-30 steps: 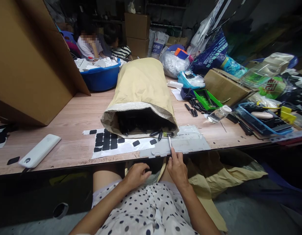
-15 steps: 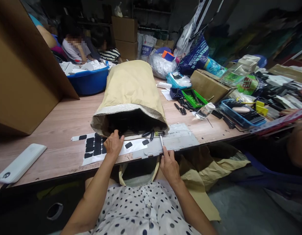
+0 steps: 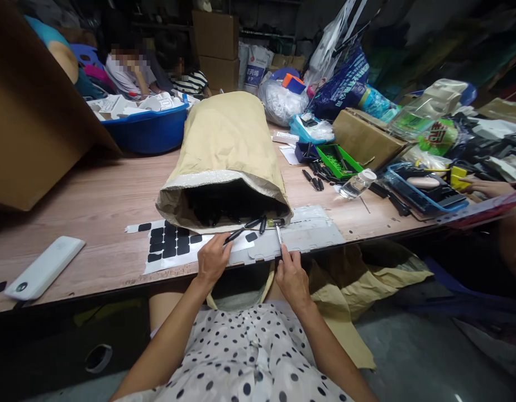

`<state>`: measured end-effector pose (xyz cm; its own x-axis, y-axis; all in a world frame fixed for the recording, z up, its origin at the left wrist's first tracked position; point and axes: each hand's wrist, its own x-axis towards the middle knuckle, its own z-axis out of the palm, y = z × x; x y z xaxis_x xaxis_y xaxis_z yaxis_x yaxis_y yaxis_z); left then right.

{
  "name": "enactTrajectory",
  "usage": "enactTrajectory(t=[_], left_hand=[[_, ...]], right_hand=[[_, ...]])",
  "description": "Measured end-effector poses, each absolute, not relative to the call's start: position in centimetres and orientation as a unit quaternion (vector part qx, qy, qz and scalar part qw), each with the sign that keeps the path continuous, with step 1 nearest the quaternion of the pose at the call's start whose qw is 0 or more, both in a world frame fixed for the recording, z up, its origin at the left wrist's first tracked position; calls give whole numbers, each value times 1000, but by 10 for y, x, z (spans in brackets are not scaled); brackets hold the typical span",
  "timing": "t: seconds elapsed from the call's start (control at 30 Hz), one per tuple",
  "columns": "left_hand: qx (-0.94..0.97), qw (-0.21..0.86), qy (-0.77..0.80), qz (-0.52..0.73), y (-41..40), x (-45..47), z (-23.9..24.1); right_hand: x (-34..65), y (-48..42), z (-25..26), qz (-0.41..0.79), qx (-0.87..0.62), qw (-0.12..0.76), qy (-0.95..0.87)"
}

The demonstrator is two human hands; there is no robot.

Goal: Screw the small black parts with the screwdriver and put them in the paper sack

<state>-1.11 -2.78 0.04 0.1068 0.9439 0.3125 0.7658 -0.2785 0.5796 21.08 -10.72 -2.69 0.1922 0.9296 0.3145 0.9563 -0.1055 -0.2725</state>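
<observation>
My left hand (image 3: 214, 258) is closed on a slim black pen-like piece (image 3: 234, 235), held just in front of the sack's mouth. In my right hand (image 3: 292, 279) is a slim silver metal tool (image 3: 278, 234), pointing away from me. Its far end meets a small yellowish and black part (image 3: 275, 222) at the sack's lip; I cannot tell whether they are joined. A tan paper sack (image 3: 228, 134) lies on its side, its mouth towards me and dark inside. More black pieces (image 3: 263, 225) rest at the opening. A white sheet of black stickers (image 3: 168, 245) lies by my left hand.
A grey board (image 3: 316, 226) lies along the table edge. At left are a white power bank (image 3: 46, 268), a large carton (image 3: 40, 111) and a blue basin (image 3: 144, 131). Right stand a green tray (image 3: 339, 162), a bottle (image 3: 357, 184) and a blue tray (image 3: 425, 192). Other people sit nearby.
My left hand has moved right and back from the sack's mouth, now with a black piece in its fingers. My right hand stays on the silver tool. The view has shifted slightly.
</observation>
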Motion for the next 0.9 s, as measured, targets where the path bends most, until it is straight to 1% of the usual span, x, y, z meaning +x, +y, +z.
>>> enactTrajectory(t=[0.13, 0.23, 0.37, 0.47, 0.6, 0.73, 0.9], left_hand=[[754, 171, 582, 252, -23, -3, 2], [756, 179, 586, 229, -18, -2, 5], [751, 180, 596, 218, -13, -1, 4], [747, 186, 598, 222, -11, -1, 1], [752, 202, 580, 239, -10, -2, 0], [747, 213, 587, 227, -8, 0, 2], [741, 233, 595, 207, -2, 0, 6]], right_hand=[[210, -108, -26, -16, -749, 215, -627], [211, -107, -27, 11, -750, 235, -619], [221, -105, -27, 55, -724, 309, -615], [226, -108, -20, 60, -694, 374, -612], [219, -119, -4, 61, -632, 417, -650], [203, -123, 2, 91, -584, 408, -696], [192, -120, 4, 125, -590, 369, -707]])
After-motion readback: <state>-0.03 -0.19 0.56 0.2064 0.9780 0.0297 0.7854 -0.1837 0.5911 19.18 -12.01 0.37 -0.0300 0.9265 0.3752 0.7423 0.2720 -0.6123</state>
